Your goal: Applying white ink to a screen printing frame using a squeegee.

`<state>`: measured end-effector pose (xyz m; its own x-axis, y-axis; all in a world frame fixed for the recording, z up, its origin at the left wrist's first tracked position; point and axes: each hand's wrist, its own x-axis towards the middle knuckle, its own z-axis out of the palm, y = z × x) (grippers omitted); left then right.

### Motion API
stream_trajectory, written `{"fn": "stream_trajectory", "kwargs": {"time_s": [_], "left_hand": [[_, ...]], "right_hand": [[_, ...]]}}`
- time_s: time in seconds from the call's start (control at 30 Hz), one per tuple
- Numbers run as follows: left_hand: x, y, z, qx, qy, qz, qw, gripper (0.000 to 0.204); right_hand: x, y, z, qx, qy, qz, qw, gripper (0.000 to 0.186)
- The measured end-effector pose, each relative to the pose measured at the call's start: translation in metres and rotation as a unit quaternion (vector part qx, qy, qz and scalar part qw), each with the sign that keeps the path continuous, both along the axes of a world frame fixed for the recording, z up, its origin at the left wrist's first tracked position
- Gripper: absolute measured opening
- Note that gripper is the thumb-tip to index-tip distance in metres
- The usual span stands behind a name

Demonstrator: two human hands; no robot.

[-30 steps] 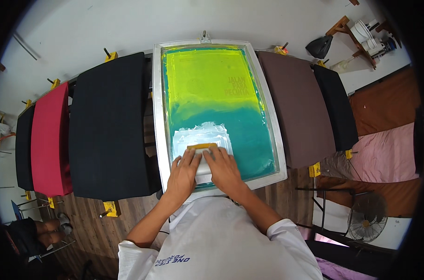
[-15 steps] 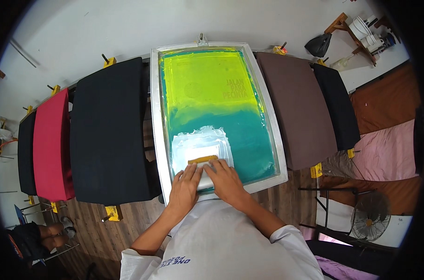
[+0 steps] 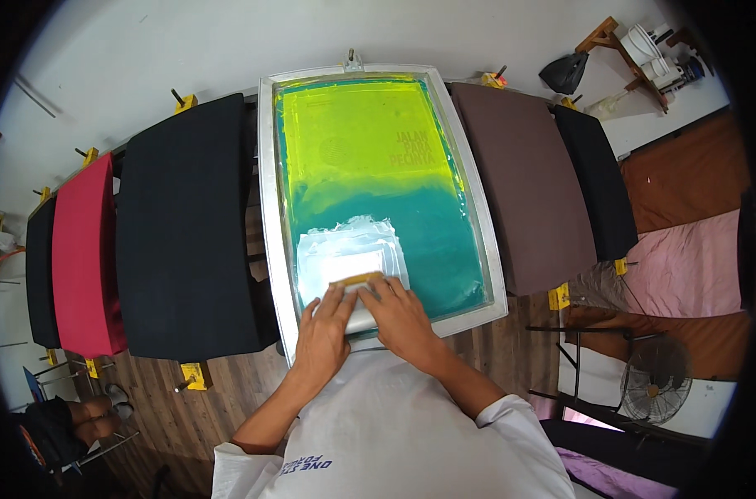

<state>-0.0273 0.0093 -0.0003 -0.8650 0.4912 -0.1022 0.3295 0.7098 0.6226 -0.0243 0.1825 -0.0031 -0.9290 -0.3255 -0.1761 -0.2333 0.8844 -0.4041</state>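
My left hand [image 3: 326,324] and my right hand [image 3: 398,320] both grip a squeegee [image 3: 359,312] with a silver body and a yellow-orange top strip, near the close edge of a silver-framed printing screen [image 3: 498,249]. Under and just beyond it is a white ink patch [image 3: 336,241] on the screen's lower left. The rest of the screen's surface is bright yellow-green [image 3: 353,125] at the far half and teal [image 3: 436,241] nearer me. Faint lettering shows in the yellow-green part. The squeegee's lower part is partly hidden by my fingers.
Black [image 3: 182,224], red [image 3: 83,249] and brown [image 3: 523,187] fabric-covered platens flank the screen, with more black ones outside. A standing fan [image 3: 652,382] is at lower right. Another person's legs [image 3: 91,416] show at lower left. A wall shelf [image 3: 635,75] holds containers.
The squeegee and both my hands have moved a little toward me along the screen, leaving more white ink showing beyond them. The whole view has shifted slightly.
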Motion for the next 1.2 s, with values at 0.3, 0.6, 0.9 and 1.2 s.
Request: {"fn": "stream_trajectory", "kwargs": {"time_s": [0.3, 0.6, 0.9, 1.2], "left_hand": [[0.008, 0.0, 0.001, -0.015, -0.004, 0.008, 1.0, 0.071], [0.016, -0.002, -0.005, 0.01, -0.027, 0.007, 1.0, 0.07], [0.019, -0.005, -0.006, 0.008, -0.038, -0.001, 0.999, 0.074], [0.025, -0.004, -0.007, 0.009, -0.028, 0.003, 1.0, 0.072]], "right_hand": [[0.002, 0.001, 0.012, -0.006, -0.063, 0.012, 0.998, 0.063], [0.011, 0.003, 0.003, -0.002, -0.025, 0.014, 1.0, 0.063], [0.018, 0.001, -0.001, -0.001, 0.0, 0.015, 1.0, 0.061], [0.025, 0.0, -0.002, -0.012, -0.002, 0.014, 1.0, 0.058]]}}
